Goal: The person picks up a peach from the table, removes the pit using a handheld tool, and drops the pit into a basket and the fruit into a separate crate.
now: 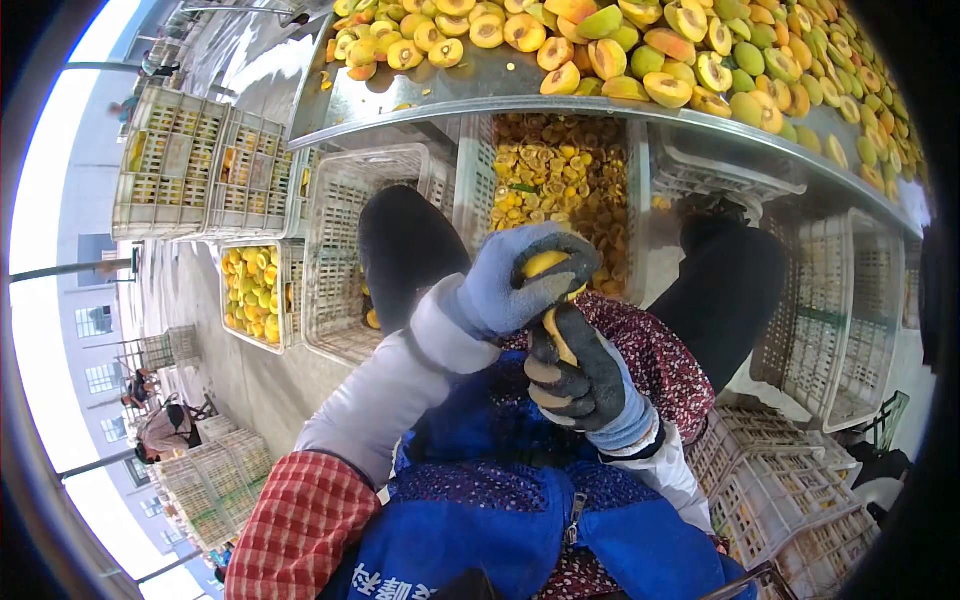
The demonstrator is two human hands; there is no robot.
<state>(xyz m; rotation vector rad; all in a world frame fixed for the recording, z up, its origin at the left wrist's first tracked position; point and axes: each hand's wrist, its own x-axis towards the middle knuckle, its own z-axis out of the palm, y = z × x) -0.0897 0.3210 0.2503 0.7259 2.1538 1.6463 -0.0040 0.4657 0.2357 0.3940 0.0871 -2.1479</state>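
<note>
Both my hands wear grey-blue knit gloves with dark coated palms and meet above my lap. My left hand (530,278) is closed round a yellow peach (545,263), which shows between the fingers. Just below it, my right hand (577,372) has its fingers curled round a narrow, curved yellow-tan piece (560,338). I cannot tell whether that piece is a peach half or a tool handle. Ahead, many cut peach halves (668,90), yellow to green with some red blush, lie on a metal table (430,112).
Between my knees, under the table's edge, a crate (478,185) holds yellow peach scraps (545,185). A white plastic crate (325,225) stands by my left leg, another (840,330) beyond my right. Peaches fill a crate (252,290) on the floor; stacked crates (205,165) rise behind it.
</note>
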